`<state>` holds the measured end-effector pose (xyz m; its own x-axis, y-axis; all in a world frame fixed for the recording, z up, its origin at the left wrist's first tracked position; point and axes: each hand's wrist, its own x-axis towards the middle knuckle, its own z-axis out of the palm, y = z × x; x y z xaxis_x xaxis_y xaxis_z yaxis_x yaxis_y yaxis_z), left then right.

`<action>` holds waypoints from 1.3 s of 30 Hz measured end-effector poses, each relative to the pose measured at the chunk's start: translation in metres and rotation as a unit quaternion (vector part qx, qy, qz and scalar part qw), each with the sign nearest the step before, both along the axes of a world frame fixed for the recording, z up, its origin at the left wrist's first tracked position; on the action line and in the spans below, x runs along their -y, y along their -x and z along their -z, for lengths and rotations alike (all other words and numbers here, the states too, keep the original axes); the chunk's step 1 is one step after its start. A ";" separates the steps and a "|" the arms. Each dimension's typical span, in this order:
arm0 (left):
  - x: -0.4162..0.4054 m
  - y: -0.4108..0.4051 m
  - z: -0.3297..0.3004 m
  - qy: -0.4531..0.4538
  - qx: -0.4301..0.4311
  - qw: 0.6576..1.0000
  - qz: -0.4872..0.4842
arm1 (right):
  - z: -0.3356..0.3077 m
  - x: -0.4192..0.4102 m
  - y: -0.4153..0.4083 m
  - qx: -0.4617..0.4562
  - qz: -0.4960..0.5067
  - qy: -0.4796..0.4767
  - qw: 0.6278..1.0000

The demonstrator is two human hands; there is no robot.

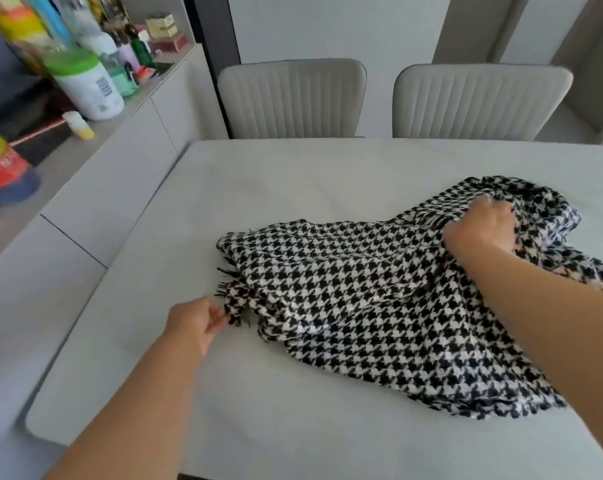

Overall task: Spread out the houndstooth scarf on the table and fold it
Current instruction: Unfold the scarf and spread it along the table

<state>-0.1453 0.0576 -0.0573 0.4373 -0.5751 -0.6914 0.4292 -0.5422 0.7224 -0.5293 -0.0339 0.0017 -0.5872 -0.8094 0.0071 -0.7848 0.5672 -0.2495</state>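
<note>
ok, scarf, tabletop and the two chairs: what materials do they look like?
Houndstooth scarf: soft woven fabric, probably wool or acrylic; it drapes in folds and has a frayed fringe.
Table: pale matte slab with faint veining, stone or sintered-stone look.
Chairs: beige channel-stitched upholstery, leatherette or fabric; cannot tell which.

Houndstooth scarf (362, 299): black and white, fringed, lying rumpled and part-spread on the right half of the pale table (258, 188). Left hand (196, 323): fingertips pinching the fringed near-left corner. Right hand (480, 228): closed on a bunched fold at the far right. Two grey ribbed chairs (293, 98) at the far edge. Grey sideboard (120, 161) on the left, carrying bottles and a green-lidded white tub (85, 84).
</note>
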 end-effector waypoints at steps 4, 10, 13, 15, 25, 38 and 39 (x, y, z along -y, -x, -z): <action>0.003 0.031 0.012 -0.009 0.003 0.998 0.069 | 0.015 -0.028 -0.101 0.138 -0.328 -0.023 0.934; -0.002 0.046 0.002 0.039 -0.160 0.985 0.051 | 0.035 -0.063 -0.159 0.158 -0.539 -0.288 0.775; -0.010 0.018 -0.010 0.136 -0.213 0.966 -0.054 | 0.026 -0.049 -0.156 0.273 -0.520 -0.290 0.756; -0.019 0.003 -0.024 0.170 -0.225 0.954 -0.099 | 0.025 -0.028 -0.160 0.322 -0.441 -0.145 0.825; -0.048 -0.010 -0.054 0.153 -0.077 0.985 0.016 | 0.062 0.004 -0.206 0.229 -0.433 -0.271 0.829; -0.066 -0.068 -0.034 0.111 0.060 0.987 -0.101 | -0.016 0.027 -0.154 0.688 -0.140 -0.053 0.710; -0.067 -0.065 -0.035 0.104 0.027 0.992 -0.067 | -0.011 0.024 -0.156 0.658 -0.153 -0.113 0.728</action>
